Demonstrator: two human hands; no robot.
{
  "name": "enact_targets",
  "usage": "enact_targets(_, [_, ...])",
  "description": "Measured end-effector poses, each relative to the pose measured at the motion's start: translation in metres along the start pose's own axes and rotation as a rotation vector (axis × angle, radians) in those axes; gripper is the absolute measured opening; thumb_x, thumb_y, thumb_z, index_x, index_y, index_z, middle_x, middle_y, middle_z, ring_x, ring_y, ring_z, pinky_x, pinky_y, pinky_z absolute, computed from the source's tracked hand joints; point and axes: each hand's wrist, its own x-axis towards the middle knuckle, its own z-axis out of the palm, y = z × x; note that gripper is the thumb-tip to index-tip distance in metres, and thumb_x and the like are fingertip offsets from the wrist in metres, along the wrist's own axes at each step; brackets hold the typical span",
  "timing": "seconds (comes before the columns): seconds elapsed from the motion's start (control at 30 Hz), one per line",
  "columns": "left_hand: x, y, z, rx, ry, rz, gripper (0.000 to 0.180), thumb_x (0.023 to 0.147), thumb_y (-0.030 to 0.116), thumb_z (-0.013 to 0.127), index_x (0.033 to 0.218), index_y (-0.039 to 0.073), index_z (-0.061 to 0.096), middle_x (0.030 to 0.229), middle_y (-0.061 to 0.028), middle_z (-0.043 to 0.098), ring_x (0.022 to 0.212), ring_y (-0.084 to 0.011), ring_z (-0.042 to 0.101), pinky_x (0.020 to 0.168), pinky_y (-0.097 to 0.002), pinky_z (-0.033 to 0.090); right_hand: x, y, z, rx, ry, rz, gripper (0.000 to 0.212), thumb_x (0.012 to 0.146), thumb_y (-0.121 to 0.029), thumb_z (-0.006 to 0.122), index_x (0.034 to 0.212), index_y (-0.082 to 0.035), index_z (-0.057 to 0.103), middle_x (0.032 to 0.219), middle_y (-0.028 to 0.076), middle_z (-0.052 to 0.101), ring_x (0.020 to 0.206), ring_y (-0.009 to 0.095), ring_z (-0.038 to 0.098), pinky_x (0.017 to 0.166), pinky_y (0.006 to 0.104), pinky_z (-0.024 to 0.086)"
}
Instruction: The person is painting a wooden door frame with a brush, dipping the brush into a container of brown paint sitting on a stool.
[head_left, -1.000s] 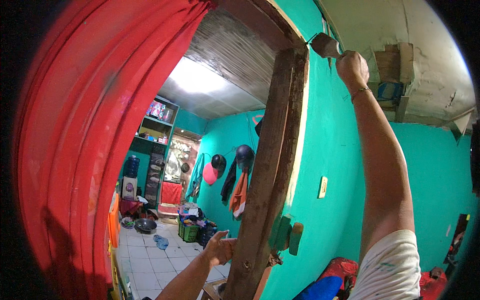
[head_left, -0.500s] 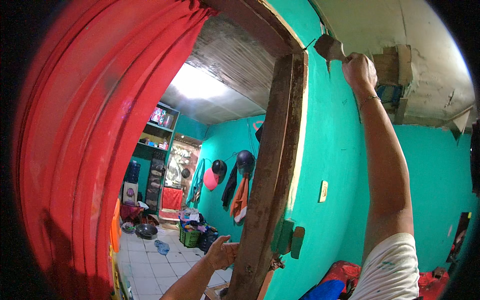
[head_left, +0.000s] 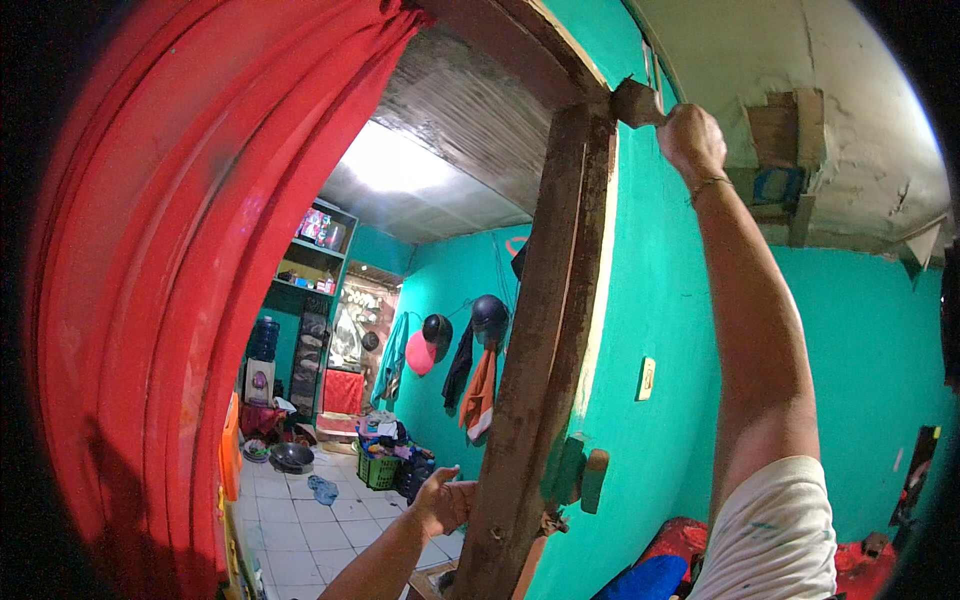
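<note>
My right hand [head_left: 692, 140] is raised high, closed around what looks like a wide paintbrush [head_left: 636, 103]; its handle is mostly hidden in my fist. The brush's flat dark brown end meets the upper right corner of the brown wooden door frame [head_left: 535, 330], beside the teal wall [head_left: 650, 300]. A pale cream strip [head_left: 592, 360] runs down the frame's outer edge. Low in the doorway, my left hand [head_left: 447, 503] has its thumb up and its fingers stretched toward the frame's post. Its fingertips are hidden at the post's edge.
A red curtain [head_left: 170, 300] hangs on the left. A light switch [head_left: 647, 379] and a teal-painted wooden block [head_left: 594, 482] are on the wall side. Through the doorway are a green laundry basket [head_left: 377, 470], a black pan [head_left: 291, 458] and hanging helmets [head_left: 489, 318].
My right hand has moved left with the brush, from the wall onto the door frame's upper corner. The edge there looks browner now. My left hand has hardly moved.
</note>
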Motion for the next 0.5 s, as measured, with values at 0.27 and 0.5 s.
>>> enact_targets(0.27, [-0.001, 0.002, -0.016, -0.009, -0.083, 0.010, 0.070, 0.085, 0.052, 0.044, 0.119, -0.007, 0.057, 0.114, -0.0196, 0.063, 0.104, -0.0322, 0.059, 0.096, -0.0410, 0.039, 0.006, 0.000, -0.004, 0.015, 0.090, 0.036, 0.026, 0.084, -0.024, 0.054, 0.097, -0.006, 0.070, 0.103, 0.018, 0.067, 0.098, 0.036, 0.064, 0.082, 0.0437, 0.052])
enact_targets(0.5, [0.000, -0.002, -0.003, 0.090, 0.094, 0.019, 0.065, 0.085, 0.049, 0.044, 0.116, -0.006, 0.060, 0.112, -0.0190, 0.064, 0.102, -0.0325, 0.060, 0.095, -0.0419, 0.039, 0.005, -0.012, 0.008, 0.028, 0.021, 0.078, 0.029, 0.085, -0.028, 0.054, 0.099, -0.007, 0.069, 0.108, 0.018, 0.066, 0.102, 0.035, 0.062, 0.085, 0.0439, 0.050])
